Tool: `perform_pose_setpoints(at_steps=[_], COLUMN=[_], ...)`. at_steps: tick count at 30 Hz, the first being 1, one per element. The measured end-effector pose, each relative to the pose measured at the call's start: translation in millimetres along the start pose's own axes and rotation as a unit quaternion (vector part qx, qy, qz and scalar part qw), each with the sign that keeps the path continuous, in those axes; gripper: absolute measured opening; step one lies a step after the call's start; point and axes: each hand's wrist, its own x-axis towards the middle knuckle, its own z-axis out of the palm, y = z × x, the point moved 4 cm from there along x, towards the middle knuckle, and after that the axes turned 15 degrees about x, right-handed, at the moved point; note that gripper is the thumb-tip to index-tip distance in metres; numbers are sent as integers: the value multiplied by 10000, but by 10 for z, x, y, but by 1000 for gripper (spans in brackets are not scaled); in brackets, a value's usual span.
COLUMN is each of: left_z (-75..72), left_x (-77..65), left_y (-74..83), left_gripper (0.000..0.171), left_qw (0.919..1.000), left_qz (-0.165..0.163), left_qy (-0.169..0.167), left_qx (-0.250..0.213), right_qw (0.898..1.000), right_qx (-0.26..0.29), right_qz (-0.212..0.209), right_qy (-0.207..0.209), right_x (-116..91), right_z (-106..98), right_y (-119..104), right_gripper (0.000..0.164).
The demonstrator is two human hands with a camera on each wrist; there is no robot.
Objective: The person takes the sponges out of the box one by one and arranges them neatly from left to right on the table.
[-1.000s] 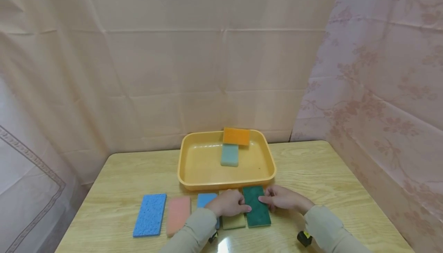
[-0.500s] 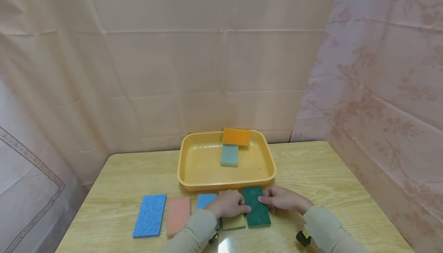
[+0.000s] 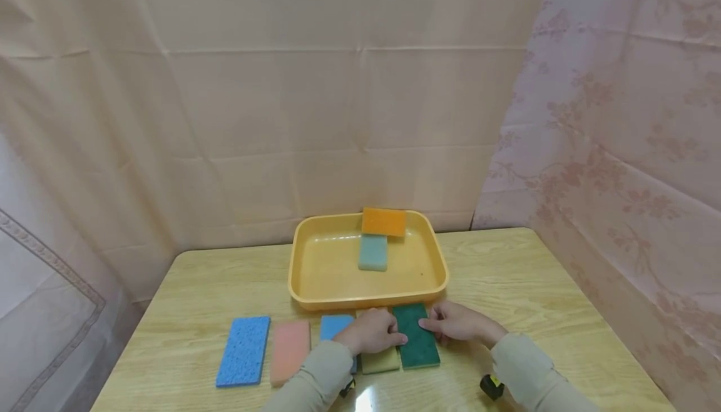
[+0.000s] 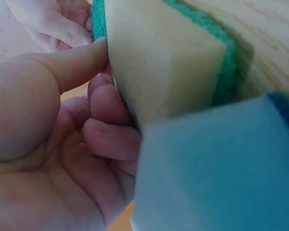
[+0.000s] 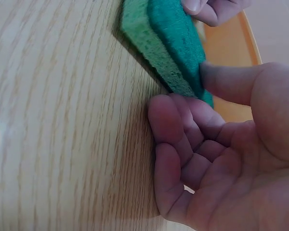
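Observation:
A dark green sponge [image 3: 417, 337] lies flat at the right end of a row of sponges, just in front of the yellow tray [image 3: 304, 274]. My right hand [image 3: 455, 323] pinches its right edge, thumb on top and fingers curled beside it on the table [image 5: 58, 96]; the right wrist view shows this green sponge [image 5: 168, 43] and right hand [image 5: 197, 125]. My left hand [image 3: 373, 330] rests with loosely curled fingers on the yellow sponge [image 3: 380, 360], its thumb touching the green sponge's left edge. The left wrist view shows the left hand [image 4: 86, 125] on the yellow sponge [image 4: 168, 57].
In the tray lie a pale teal sponge [image 3: 373, 252] and an orange sponge [image 3: 383, 221] propped on the far rim. Left of my hands lie a small blue sponge [image 3: 335, 325], a pink sponge [image 3: 290, 350] and a large blue sponge [image 3: 244, 350]. Curtains close off the back and right.

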Motion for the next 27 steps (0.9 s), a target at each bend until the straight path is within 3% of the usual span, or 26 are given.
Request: perform_pose_setpoints(at_steps=[8,16,27], left_z=[17,74,102], left_x=[-5,-61,-90], left_y=[-10,-76,-57], left_gripper=[49,42,27], left_qw=[9999,9993,9965], left_qz=[103,208,220], left_qy=[92,293,808], left_qx=[-21,-24,70], right_qw=[9996,9998,9997], right_qx=[-207,-47,-41], right_qz=[19,-11,-185], right_qy=[183,216,122], right_x=[-4,23,-24], right_z=[9,78,12], right_y=[-9,21,0], right_gripper=[31,31,36])
